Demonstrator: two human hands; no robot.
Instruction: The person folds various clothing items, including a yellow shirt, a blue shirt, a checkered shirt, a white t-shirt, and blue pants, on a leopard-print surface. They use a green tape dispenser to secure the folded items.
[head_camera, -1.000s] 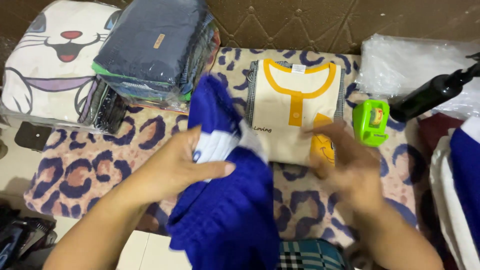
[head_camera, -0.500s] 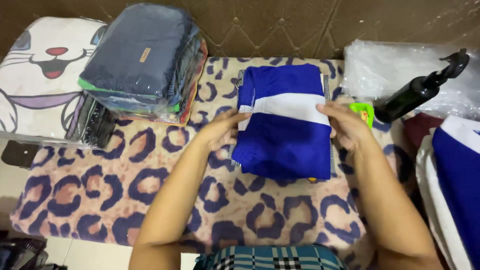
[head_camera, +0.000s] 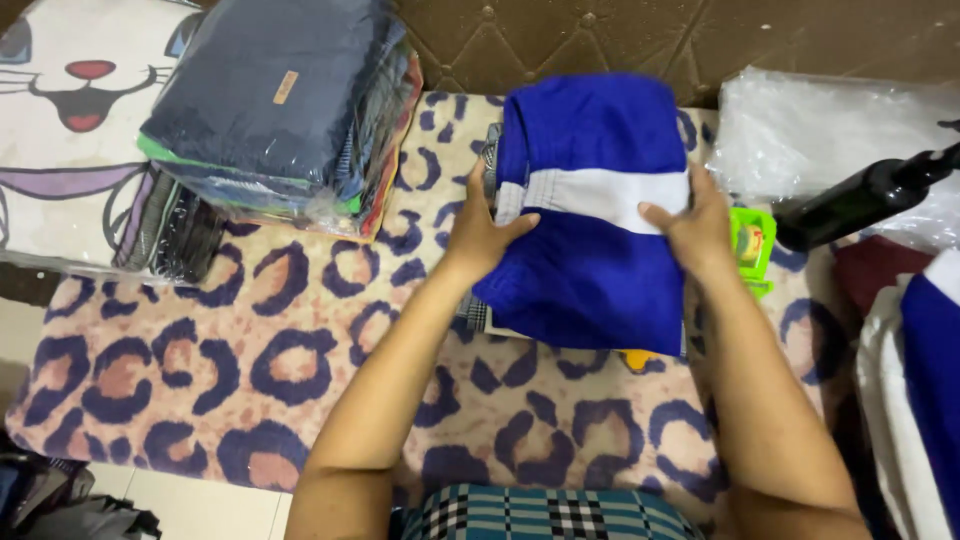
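Blue garment (head_camera: 590, 260) now lies folded flat between both hands (head_camera: 590, 235).

— What are the hands doing?

— The left hand (head_camera: 482, 232) is pressing on the left edge of a folded blue garment (head_camera: 590, 215) with a white band, and the right hand (head_camera: 698, 228) is resting flat on its right edge. The garment is lying on a leopard-print blanket (head_camera: 200, 370).

— What is sitting around it?

— A stack of bagged clothes (head_camera: 275, 105) is lying to the left, just beside a cat-face cushion (head_camera: 65, 120). A green tape dispenser (head_camera: 752, 245) is sitting just beside the right hand, near a dark bottle (head_camera: 860, 200) and clear plastic bags (head_camera: 820, 120).
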